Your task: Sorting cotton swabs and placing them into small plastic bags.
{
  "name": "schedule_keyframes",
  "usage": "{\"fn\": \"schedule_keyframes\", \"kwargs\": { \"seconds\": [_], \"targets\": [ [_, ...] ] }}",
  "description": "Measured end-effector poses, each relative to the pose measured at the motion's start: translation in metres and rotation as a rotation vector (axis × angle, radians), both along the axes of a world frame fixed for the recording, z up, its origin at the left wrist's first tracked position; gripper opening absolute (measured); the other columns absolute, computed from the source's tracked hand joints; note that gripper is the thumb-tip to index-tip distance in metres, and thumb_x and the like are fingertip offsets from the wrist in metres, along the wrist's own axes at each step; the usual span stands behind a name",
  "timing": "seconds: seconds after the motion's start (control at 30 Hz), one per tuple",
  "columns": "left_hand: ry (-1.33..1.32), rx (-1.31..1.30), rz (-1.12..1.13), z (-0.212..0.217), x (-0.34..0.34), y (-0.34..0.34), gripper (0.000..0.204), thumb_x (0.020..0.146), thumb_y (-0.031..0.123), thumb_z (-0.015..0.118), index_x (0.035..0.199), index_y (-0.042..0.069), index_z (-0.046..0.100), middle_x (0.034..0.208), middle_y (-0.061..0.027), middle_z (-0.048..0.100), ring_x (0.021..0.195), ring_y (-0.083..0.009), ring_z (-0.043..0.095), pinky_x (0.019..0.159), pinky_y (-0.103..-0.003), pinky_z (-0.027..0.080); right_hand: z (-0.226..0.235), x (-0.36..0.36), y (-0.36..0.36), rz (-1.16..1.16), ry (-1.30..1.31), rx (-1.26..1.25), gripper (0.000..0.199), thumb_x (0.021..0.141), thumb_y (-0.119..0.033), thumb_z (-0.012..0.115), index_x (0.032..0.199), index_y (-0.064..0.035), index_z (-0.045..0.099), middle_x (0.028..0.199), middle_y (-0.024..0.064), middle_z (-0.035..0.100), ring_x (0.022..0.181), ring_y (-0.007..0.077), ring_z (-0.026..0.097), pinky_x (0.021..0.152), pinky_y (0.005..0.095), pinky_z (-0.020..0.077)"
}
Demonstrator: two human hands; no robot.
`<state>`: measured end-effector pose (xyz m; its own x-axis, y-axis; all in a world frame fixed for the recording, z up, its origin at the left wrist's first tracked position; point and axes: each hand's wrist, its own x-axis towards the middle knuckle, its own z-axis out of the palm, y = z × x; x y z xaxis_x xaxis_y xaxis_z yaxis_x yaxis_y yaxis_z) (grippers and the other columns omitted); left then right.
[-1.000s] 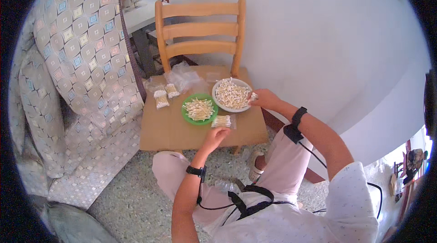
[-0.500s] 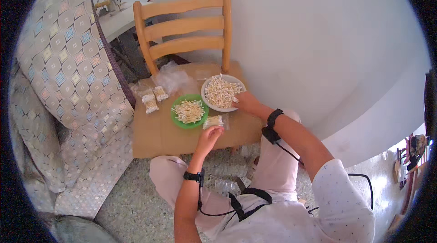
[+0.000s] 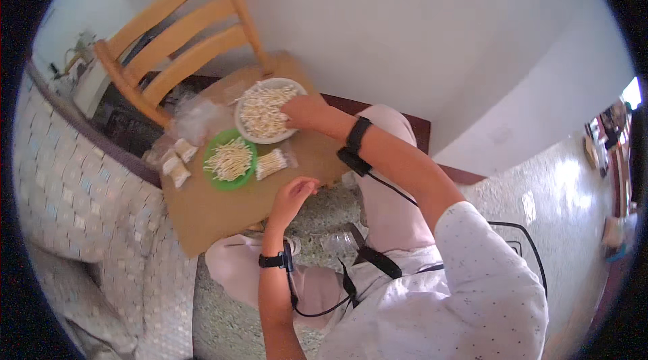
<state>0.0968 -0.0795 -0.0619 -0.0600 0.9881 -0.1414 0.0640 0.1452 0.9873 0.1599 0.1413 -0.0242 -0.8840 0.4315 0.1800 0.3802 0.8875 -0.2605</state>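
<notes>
Cardboard (image 3: 192, 222) tops the wooden chair (image 3: 182, 36). I see cotton swabs (image 3: 260, 107) heaped in a white bowl (image 3: 239, 122), probably light, stiff, snappable: pinch mid-stick. Right hand (image 3: 305, 114) reaches in, grip hidden; left hand (image 3: 290, 199), half-curled, shows nothing held.

Two bowls (image 3: 236, 185), swab packets (image 3: 272, 164) on cardboard (image 3: 202, 217)

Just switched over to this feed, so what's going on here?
A person's right hand is at the right rim of a white bowl of cotton swabs; whether it grips any is unclear. The left hand is curled near the edge of the cardboard, apart from the swab bundle beside the green bowl, which holds more swabs. Small bundles lie to that bowl's left, clear plastic beyond it.
</notes>
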Motion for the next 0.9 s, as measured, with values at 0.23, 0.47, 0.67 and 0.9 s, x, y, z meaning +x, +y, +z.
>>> {"fn": "schedule_keyframes", "kwargs": {
  "seconds": [0.23, 0.47, 0.67, 0.9],
  "targets": [
    [0.037, -0.045, -0.019, 0.004, 0.018, 0.007, 0.025, 0.092, 0.021, 0.052, 0.104, 0.000, 0.060, 0.089, -0.0026, 0.063, 0.087, -0.0100, 0.058, 0.080, -0.024, 0.043, 0.018, 0.016, 0.015, -0.063, -0.110, -0.135, 0.031, 0.069, -0.026, 0.067, 0.087, -0.0018, 0.062, 0.092, 0.0172, 0.062, 0.091, 0.0318, 0.060, 0.078, 0.0413, 0.0477],
    [0.043, 0.010, 0.102, -0.008, 0.014, 0.009, 0.026, 0.092, 0.021, 0.053, 0.104, 0.000, 0.060, 0.093, -0.0036, 0.063, 0.088, -0.0106, 0.058, 0.080, -0.023, 0.044, 0.011, 0.024, 0.010, -0.110, -0.098, -0.097, 0.029, 0.072, -0.029, 0.065, 0.086, -0.0034, 0.063, 0.087, 0.0172, 0.062, 0.088, 0.0323, 0.060, 0.077, 0.0419, 0.0476],
    [-0.062, 0.060, 0.247, -0.007, 0.021, 0.013, 0.022, 0.091, 0.017, 0.053, 0.104, -0.001, 0.059, 0.094, -0.0023, 0.061, 0.085, -0.0100, 0.057, 0.079, -0.023, 0.045, 0.021, 0.033, 0.000, -0.171, 0.032, -0.070, 0.028, 0.076, -0.032, 0.061, 0.084, -0.0050, 0.063, 0.080, 0.0167, 0.063, 0.078, 0.0341, 0.062, 0.069, 0.0441, 0.0488],
    [0.639, 0.437, 0.436, 0.012, 0.002, 0.027, 0.036, 0.086, 0.013, 0.058, 0.119, 0.003, 0.050, 0.117, -0.0134, 0.049, 0.094, -0.0209, 0.057, 0.077, -0.030, 0.047, 0.032, 0.039, -0.005, -0.110, 0.242, -0.112, 0.036, 0.084, -0.040, 0.055, 0.085, -0.0041, 0.059, 0.074, 0.0178, 0.060, 0.074, 0.0356, 0.059, 0.065, 0.0434, 0.0460]
  ]
}}
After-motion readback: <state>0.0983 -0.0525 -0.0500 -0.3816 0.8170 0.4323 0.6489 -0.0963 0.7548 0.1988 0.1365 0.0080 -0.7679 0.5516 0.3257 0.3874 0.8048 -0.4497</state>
